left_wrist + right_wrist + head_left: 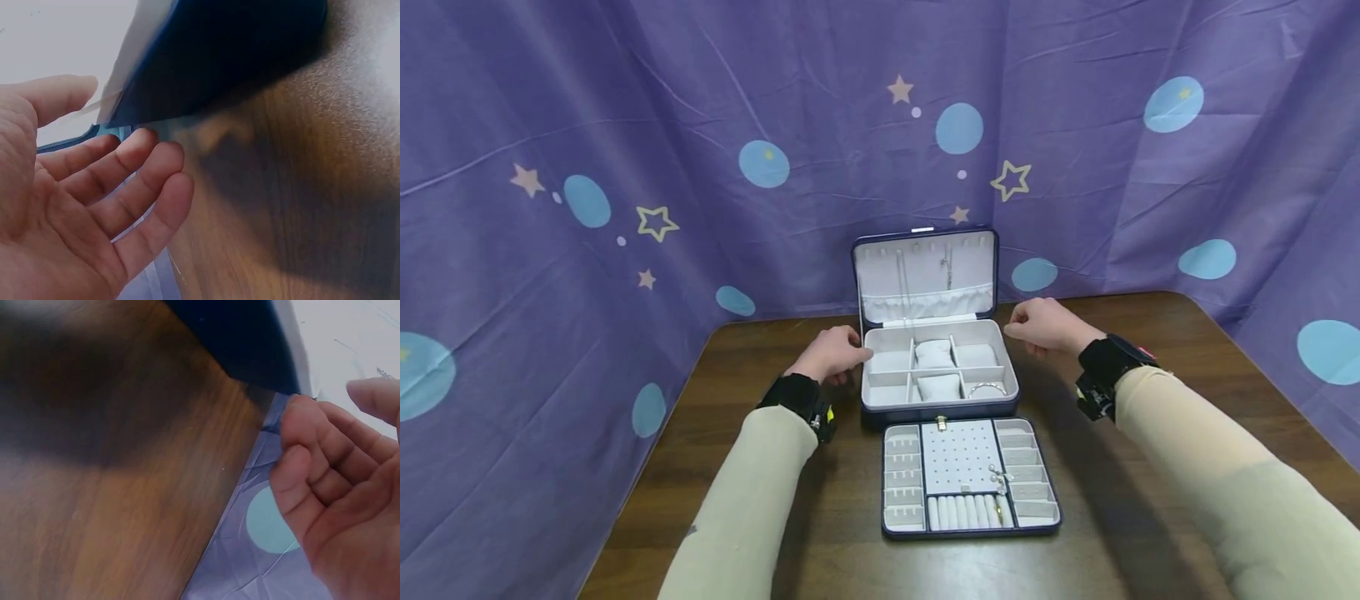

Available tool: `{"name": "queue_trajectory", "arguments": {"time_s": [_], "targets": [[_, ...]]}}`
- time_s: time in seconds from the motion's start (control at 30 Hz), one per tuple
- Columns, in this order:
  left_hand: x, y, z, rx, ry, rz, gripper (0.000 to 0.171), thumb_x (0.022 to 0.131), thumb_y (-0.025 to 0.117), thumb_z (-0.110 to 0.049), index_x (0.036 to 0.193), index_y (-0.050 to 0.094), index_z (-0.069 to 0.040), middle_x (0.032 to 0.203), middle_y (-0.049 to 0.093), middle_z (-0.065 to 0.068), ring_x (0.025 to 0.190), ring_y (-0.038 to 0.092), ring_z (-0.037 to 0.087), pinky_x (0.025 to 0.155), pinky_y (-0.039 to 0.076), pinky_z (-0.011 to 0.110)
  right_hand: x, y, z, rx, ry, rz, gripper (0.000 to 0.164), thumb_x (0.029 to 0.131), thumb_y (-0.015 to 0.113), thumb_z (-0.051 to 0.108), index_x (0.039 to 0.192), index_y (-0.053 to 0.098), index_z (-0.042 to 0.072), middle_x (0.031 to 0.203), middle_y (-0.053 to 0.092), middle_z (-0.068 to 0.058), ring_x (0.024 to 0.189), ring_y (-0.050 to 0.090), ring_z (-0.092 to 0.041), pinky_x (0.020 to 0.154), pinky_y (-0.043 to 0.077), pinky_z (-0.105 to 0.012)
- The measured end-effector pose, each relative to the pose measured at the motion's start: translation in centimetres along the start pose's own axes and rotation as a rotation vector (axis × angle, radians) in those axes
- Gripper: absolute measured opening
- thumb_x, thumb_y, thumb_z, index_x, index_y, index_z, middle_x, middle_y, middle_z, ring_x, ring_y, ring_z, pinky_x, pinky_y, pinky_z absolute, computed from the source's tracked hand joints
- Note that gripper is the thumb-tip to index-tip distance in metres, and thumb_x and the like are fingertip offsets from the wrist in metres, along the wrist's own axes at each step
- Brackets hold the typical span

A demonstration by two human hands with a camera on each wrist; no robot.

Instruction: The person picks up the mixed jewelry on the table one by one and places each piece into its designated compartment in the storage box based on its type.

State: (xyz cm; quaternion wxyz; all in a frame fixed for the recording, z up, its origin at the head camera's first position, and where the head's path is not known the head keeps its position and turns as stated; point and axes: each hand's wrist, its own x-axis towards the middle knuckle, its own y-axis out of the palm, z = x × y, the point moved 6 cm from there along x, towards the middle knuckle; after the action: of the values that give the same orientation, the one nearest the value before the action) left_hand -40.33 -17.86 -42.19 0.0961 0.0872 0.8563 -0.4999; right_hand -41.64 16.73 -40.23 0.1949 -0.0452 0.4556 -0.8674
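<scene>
A dark blue jewelry box [940,411] stands on the table with its white-lined lid [925,271] raised; necklaces hang inside the lid. Two white cushions [934,353] and a bracelet [987,388] lie in its compartments. At the box's left side is my left hand [831,354], its fingers loosely bent and holding nothing; the left wrist view shows the palm and fingertips near the box wall. By the right back corner hovers my right hand [1047,325], fingers bent, nothing gripped. In front lies a removable jewelry tray [961,457] with earrings [1000,477] and a ring [998,510].
The brown wooden table [1105,500] carries the box and tray. Behind it hangs a purple curtain [850,100] with stars and blue dots, close to the raised lid. The tray lies just before the box's front clasp [942,423].
</scene>
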Motion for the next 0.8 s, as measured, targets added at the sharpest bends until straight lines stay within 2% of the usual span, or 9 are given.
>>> {"name": "queue_trajectory", "arguments": {"time_s": [0.13, 0.3, 0.47, 0.7, 0.8], "targets": [[-0.5, 0.5, -0.1, -0.015, 0.029, 0.029, 0.043, 0.096, 0.065, -0.031, 0.128, 0.060, -0.003, 0.087, 0.068, 0.014, 0.062, 0.065, 0.024, 0.057, 0.058, 0.035, -0.7, 0.9, -1.0, 0.001, 0.017, 0.094, 0.024, 0.100, 0.060, 0.024, 0.102, 0.064, 0.001, 0.060, 0.063, -0.007, 0.049, 0.061, -0.018, 0.049, 0.053, -0.033], [-1.0, 1.0, -0.3, -0.031, 0.045, 0.047, 0.048, 0.096, 0.062, -0.023, 0.137, 0.056, 0.000, 0.077, 0.066, 0.013, 0.055, 0.064, 0.023, 0.054, 0.058, 0.036, -2.3, 2.3, -1.6, 0.029, 0.031, 0.211, 0.026, 0.101, 0.060, 0.025, 0.109, 0.062, 0.000, 0.063, 0.063, -0.009, 0.048, 0.060, -0.019, 0.047, 0.053, -0.034], [-1.3, 1.6, -0.5, -0.047, 0.046, 0.078, 0.047, 0.097, 0.061, -0.020, 0.139, 0.056, 0.000, 0.073, 0.064, 0.013, 0.052, 0.063, 0.022, 0.051, 0.058, 0.036, -4.0, 3.5, -1.9, 0.033, 0.058, 0.278, 0.025, 0.101, 0.059, 0.024, 0.111, 0.061, 0.002, 0.066, 0.065, -0.010, 0.051, 0.063, -0.020, 0.050, 0.056, -0.034], [-1.6, 2.4, -0.5, -0.051, 0.055, 0.085, 0.023, 0.098, 0.056, -0.014, 0.116, 0.064, -0.001, 0.069, 0.065, 0.014, 0.047, 0.062, 0.020, 0.050, 0.059, 0.038, -5.7, 5.4, -2.4, 0.058, 0.089, 0.330, 0.026, 0.100, 0.060, 0.025, 0.114, 0.059, 0.004, 0.069, 0.067, -0.011, 0.054, 0.065, -0.021, 0.053, 0.058, -0.036], [-1.8, 2.6, -0.6, -0.038, 0.061, 0.084, 0.022, 0.099, 0.054, -0.013, 0.115, 0.063, -0.002, 0.071, 0.065, 0.015, 0.048, 0.063, 0.021, 0.046, 0.057, 0.035, -6.2, 6.2, -2.7, 0.097, 0.107, 0.355, 0.027, 0.099, 0.061, 0.026, 0.115, 0.058, 0.005, 0.070, 0.068, -0.012, 0.054, 0.066, -0.022, 0.052, 0.058, -0.037]]}}
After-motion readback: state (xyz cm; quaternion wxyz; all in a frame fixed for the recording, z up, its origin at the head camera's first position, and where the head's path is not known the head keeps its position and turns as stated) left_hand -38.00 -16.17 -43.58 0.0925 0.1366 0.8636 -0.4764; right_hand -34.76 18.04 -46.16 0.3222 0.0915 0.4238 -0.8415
